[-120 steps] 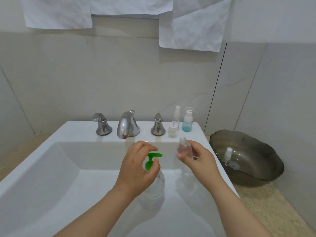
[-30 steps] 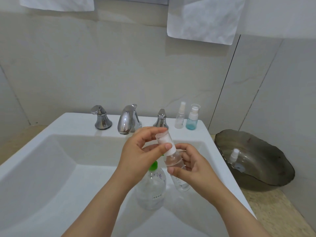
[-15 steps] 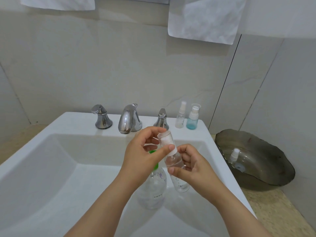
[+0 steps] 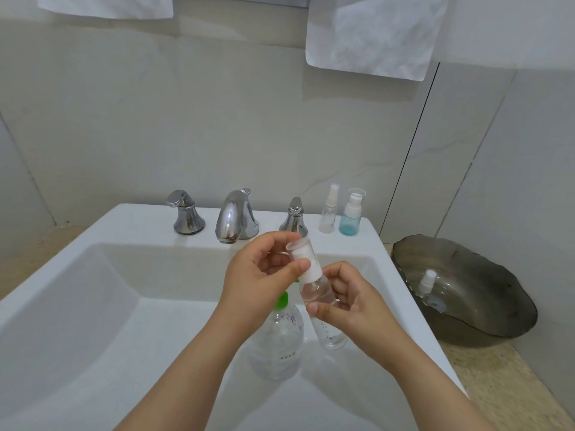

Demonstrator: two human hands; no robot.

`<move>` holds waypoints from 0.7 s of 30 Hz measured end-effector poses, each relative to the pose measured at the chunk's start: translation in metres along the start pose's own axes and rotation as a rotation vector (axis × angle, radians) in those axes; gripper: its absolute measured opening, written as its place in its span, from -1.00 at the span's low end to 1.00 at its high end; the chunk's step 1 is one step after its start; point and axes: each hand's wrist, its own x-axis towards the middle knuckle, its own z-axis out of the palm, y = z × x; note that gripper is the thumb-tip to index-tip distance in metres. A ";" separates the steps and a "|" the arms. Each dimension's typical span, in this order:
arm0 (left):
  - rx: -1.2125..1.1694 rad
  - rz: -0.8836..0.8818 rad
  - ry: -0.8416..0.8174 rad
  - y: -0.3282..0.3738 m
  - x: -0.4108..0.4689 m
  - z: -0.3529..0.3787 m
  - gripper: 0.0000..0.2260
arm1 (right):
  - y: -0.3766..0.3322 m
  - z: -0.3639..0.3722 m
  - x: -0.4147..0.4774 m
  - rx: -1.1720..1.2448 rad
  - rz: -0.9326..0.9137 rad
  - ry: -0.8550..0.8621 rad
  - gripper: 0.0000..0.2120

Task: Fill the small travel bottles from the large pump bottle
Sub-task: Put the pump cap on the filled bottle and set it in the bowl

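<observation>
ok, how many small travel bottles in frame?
4. A clear bottle in the right hand, its cap pinched by the left hand; a spray bottle and a blue bottle on the sink ledge; a white-topped bottle in the grey bowl. Hands may hide more.

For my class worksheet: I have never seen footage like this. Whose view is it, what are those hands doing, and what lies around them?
One camera worn on a person's head looks down at their bare hands over a sink. The right hand holds a small travel bottle; the left hand pinches its white pump cap. The large pump bottle, green-topped, stands in the sink. A clear spray bottle and a blue-filled bottle stand on its ledge; a white-capped bottle sits in a grey bowl.
</observation>
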 end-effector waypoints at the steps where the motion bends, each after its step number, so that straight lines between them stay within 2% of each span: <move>1: -0.033 -0.003 -0.046 0.002 0.000 -0.001 -0.66 | 0.000 0.000 0.000 0.009 0.001 0.005 -0.69; 3: -0.071 -0.008 -0.092 0.003 -0.001 -0.002 -0.62 | 0.000 -0.001 0.000 0.017 -0.002 0.011 -0.69; 5: -0.069 -0.008 -0.065 0.004 -0.002 0.000 -0.69 | -0.001 0.000 0.000 0.018 -0.010 0.004 -0.70; 10: 0.158 0.042 0.052 0.001 -0.003 0.002 -0.63 | -0.003 0.000 -0.001 0.012 -0.021 -0.005 -0.71; 14: 0.059 0.033 -0.061 0.002 -0.002 0.000 -0.53 | -0.003 0.000 -0.001 0.031 -0.018 0.005 -0.72; 18: 0.016 0.034 -0.061 0.003 -0.003 0.001 -0.64 | -0.003 -0.001 -0.001 0.029 -0.026 0.015 -0.72; 21: 0.157 0.068 0.011 0.002 -0.004 0.003 -0.62 | -0.003 0.000 -0.002 0.028 -0.023 0.011 -0.73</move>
